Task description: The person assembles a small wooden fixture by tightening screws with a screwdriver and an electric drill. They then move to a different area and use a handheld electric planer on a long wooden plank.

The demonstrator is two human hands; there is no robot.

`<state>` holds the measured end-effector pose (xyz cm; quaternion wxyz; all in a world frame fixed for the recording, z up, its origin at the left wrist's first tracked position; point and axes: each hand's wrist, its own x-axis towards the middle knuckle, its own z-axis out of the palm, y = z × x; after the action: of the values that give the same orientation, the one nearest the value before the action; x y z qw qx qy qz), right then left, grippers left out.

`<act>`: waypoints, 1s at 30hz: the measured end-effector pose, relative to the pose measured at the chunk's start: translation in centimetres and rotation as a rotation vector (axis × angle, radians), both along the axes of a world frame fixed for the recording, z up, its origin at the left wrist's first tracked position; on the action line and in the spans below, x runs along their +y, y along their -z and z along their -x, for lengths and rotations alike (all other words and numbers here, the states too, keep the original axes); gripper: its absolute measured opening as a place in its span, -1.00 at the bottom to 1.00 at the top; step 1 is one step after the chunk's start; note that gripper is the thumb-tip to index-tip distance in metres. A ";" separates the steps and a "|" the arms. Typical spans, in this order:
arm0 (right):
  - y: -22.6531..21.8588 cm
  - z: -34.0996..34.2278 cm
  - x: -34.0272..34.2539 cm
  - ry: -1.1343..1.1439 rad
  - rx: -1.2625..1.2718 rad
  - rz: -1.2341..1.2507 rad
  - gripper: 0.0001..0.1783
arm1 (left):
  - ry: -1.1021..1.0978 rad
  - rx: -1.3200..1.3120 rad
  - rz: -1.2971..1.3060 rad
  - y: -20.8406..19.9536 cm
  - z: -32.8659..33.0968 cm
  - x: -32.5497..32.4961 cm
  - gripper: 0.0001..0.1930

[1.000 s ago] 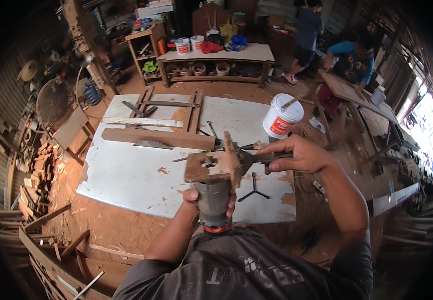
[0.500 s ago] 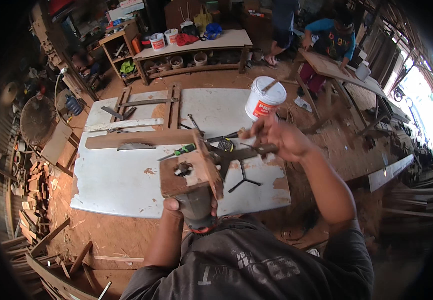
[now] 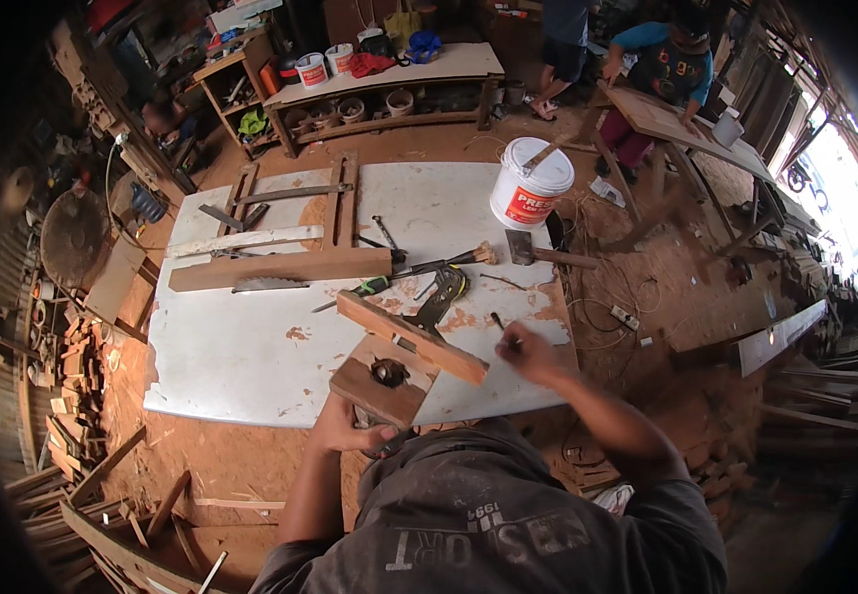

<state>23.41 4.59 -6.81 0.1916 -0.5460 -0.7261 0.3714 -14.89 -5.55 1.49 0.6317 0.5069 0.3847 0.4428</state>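
My left hand (image 3: 343,428) is wrapped around the body of a handheld router, mostly hidden under its square wooden base (image 3: 369,381). A dark round opening shows in that base, and a wooden fence strip (image 3: 414,337) stands slanted along its far side. To the right, my right hand (image 3: 533,354) is closed, slightly blurred, around a dark three-armed wrench (image 3: 497,320) of which only one tip shows. A hammer (image 3: 522,247) lies on the table's right edge, beyond that hand.
The white worn table (image 3: 241,381) carries a wooden beam (image 3: 280,269), a saw blade (image 3: 270,285), a green-handled screwdriver (image 3: 373,286), a wooden frame (image 3: 341,203) and a white bucket (image 3: 533,183). A co-worker (image 3: 661,59) leans over another bench. Wood scraps (image 3: 70,376) lie at left.
The router has tilted, its fence swinging flatter across my front. My right hand has come down from beside the bucket. The three-armed wrench has left the tabletop; the hammer rests at the table's right edge.
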 end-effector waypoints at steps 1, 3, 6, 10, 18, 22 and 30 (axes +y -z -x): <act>-3.2 -1.4 0.8 0.007 0.175 -0.058 -0.81 | 0.036 0.062 -0.040 -1.2 -0.1 0.2 -0.20; -14.5 -2.5 1.6 0.137 0.576 0.479 -0.70 | 0.073 0.170 -0.133 -2.1 0.0 0.2 -0.25; -23.7 -2.1 1.8 0.053 0.508 0.606 -0.63 | 0.137 0.277 -0.243 -3.4 -1.0 0.8 -0.26; -25.7 1.1 2.2 0.031 0.378 0.648 -0.58 | 0.188 0.402 -0.306 -5.2 -2.3 0.7 -0.26; -26.4 3.7 2.3 0.034 0.222 0.695 -0.58 | 0.168 0.527 -0.506 -4.5 -2.2 -0.3 -0.20; -26.2 4.0 2.7 0.057 0.184 0.735 -0.58 | 0.176 0.604 -0.538 -5.2 -2.2 -0.6 -0.17; -26.7 2.6 4.4 -1.096 -0.532 -0.696 -0.46 | 0.325 0.514 -0.425 -4.5 -1.5 0.0 -0.22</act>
<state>20.77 8.96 19.90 -0.0435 -0.0807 -0.9957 0.0142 -13.40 -5.54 6.02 0.4572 0.7759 0.3446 0.2649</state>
